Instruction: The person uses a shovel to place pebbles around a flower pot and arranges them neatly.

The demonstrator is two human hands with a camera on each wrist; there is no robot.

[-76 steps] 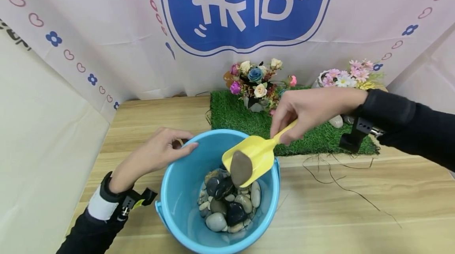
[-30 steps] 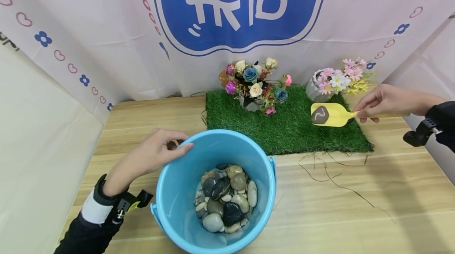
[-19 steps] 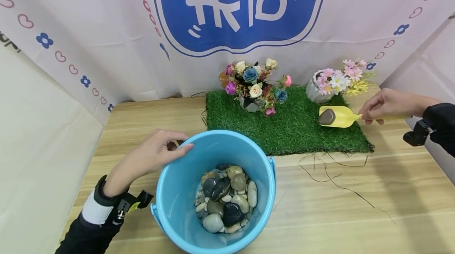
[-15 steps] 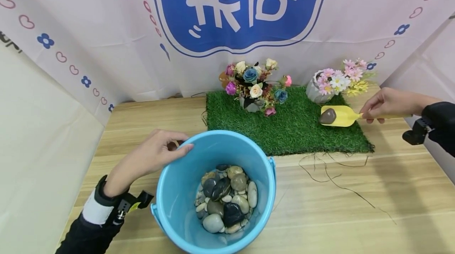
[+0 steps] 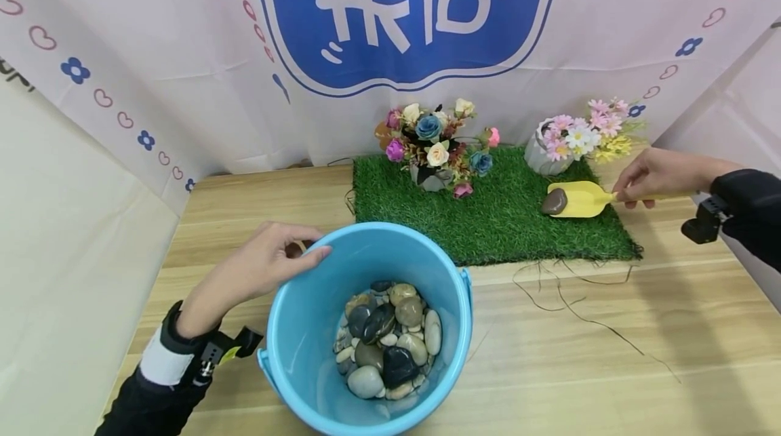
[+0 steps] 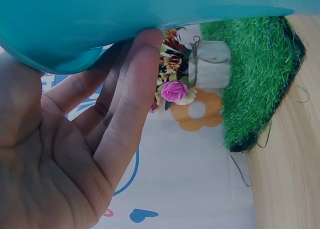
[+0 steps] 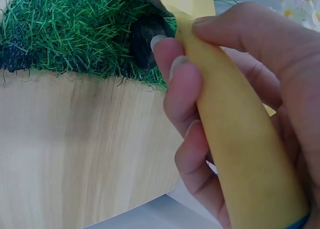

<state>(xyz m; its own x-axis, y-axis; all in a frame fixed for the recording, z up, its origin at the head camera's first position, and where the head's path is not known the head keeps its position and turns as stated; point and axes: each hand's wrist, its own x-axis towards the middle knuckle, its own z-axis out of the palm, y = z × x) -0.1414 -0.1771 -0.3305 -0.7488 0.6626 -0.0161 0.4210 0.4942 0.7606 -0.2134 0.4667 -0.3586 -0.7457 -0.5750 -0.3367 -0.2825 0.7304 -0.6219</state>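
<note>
My left hand (image 5: 259, 263) grips the rim of the blue bucket (image 5: 287, 327), thumb on the inside and fingers outside against the wall. Wet pebbles (image 5: 390, 348) in grey, black and tan cover the bucket's bottom. At the right, my right hand (image 5: 655, 178) holds a yellow toy shovel (image 5: 582, 200) by its handle, fingers wrapped round it in the right wrist view. The blade lies low over the right part of the artificial grass mat (image 5: 506, 229). A brown pebble (image 5: 554, 201) sits at the blade's front edge, partly past it.
A pot of mixed roses (image 5: 436, 151) stands on the mat behind the bucket. Pink and white daisies (image 5: 579, 137) in a pale pot stand behind the shovel. A dark stone (image 7: 149, 41) lies on the grass below the handle. Loose dark threads (image 5: 586, 314) trail over the wooden table.
My right hand has carried the shovel and brown pebble from above the bucket to the mat's right end. The pebble has slipped to the blade's front edge. My left hand keeps its hold.
</note>
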